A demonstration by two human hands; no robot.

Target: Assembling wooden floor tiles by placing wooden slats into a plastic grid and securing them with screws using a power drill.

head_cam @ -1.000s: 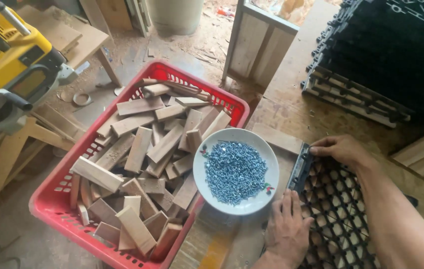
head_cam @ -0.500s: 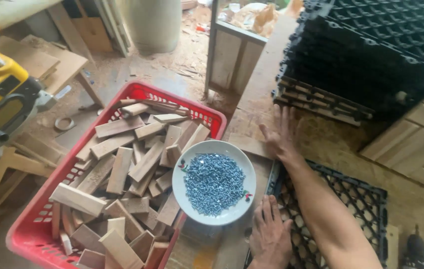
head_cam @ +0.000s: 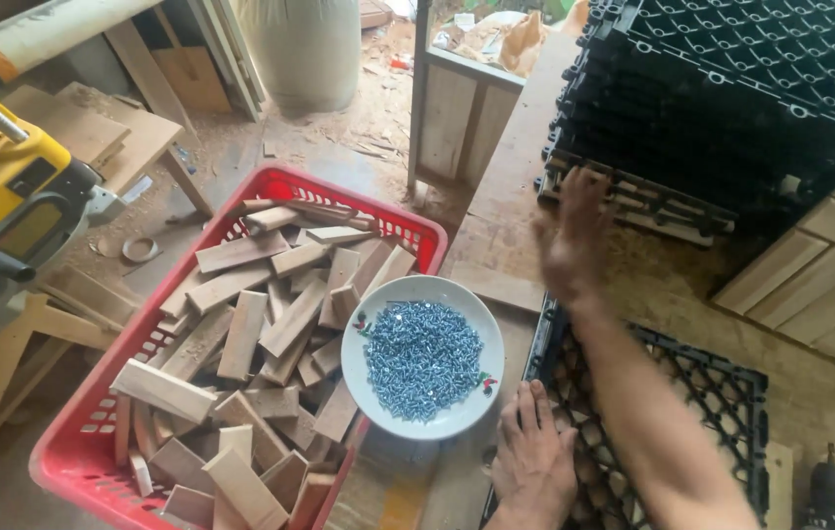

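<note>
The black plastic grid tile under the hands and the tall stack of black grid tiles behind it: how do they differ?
The black plastic grid tile lies single and flat on the bench; the stack of black grid tiles is piled many layers high. The left hand rests at the single tile's near edge, while the blurred right hand reaches to the stack's lowest layers. The single tile is nearer the white plate of screws. Both share the same black open lattice.

Glossy white bowl (head_cam: 422, 358) of shiny metal screws (head_cam: 421, 359) — rough wooden blocks (head_cam: 241, 334).
</note>
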